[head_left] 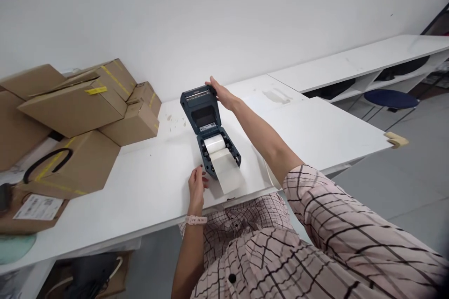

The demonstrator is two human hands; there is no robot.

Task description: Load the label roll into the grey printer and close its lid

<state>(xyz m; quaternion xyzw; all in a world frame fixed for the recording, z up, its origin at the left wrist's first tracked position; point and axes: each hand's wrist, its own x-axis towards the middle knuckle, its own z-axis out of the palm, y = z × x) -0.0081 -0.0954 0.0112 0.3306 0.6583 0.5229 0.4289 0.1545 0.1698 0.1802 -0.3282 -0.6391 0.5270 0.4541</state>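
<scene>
A dark blue label printer (202, 153) stands on the white table with its lid (198, 106) tilted up and back. Inside the base lies a white label roll (214, 143). From it a pale label strip (228, 171) runs out over the printer's front toward the table edge. My right hand (220, 93) grips the top right corner of the raised lid, some fingers hidden behind it. Beside the front left corner of the base, my left hand (197, 184) rests low with its fingers slightly bent and apart, holding nothing. Whether its fingertips touch the printer is unclear.
Cardboard boxes (80, 112) with yellow tape are piled on the left, a black curved strip (49, 163) on one. A white wall rises behind the table (147, 196). At right are a lower shelf unit (365, 63) and a blue round stool (391, 98).
</scene>
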